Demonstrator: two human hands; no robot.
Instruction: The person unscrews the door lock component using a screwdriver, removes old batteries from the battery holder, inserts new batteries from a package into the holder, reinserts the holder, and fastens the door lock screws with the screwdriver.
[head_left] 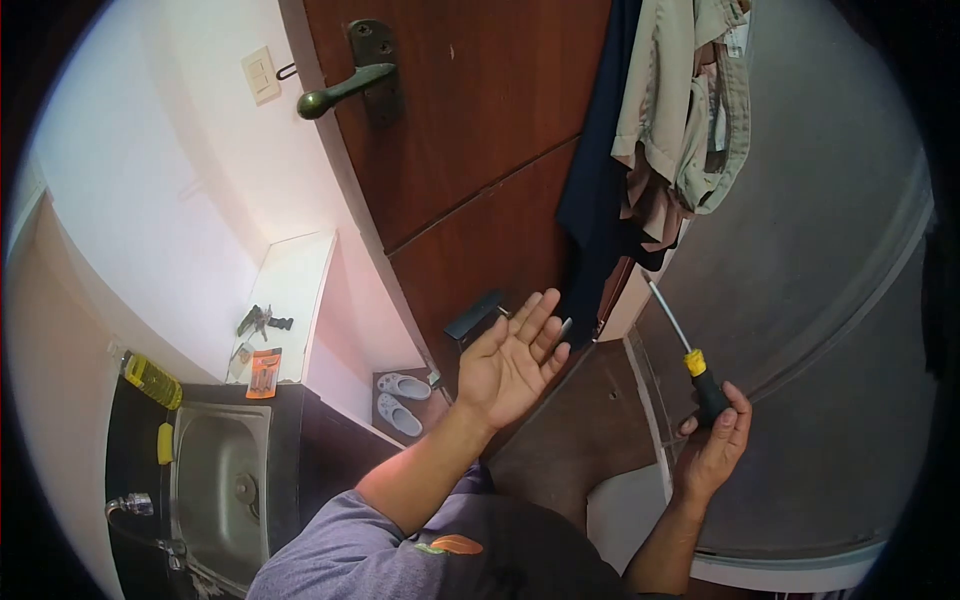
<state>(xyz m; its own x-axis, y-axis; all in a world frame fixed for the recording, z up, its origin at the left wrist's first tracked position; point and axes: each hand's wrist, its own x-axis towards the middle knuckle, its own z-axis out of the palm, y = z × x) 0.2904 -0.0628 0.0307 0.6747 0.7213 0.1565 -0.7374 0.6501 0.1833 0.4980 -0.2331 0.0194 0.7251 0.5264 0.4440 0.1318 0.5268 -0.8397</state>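
Note:
My left hand [512, 368] is raised palm up in front of the wooden door [470, 150], its fingers stretched and slightly apart. No object lies on the palm. A small shiny bit [566, 328] shows by the fingertips, and I cannot make out whether it touches them. Behind the thumb side is a dark flat piece [474, 316] low on the door. On the right, my right hand [716, 440] grips a screwdriver [708, 385] by its black and yellow handle. Its metal shaft points up and to the left, apart from the door.
Beige trousers [690, 110] and a dark garment [595, 200] hang over the door's right side. The door handle [345, 90] juts out higher up. At lower left are a steel sink [215, 420], keys [262, 321] and an orange packet [263, 373] on a ledge. Grey clogs [402, 400] stand on the floor.

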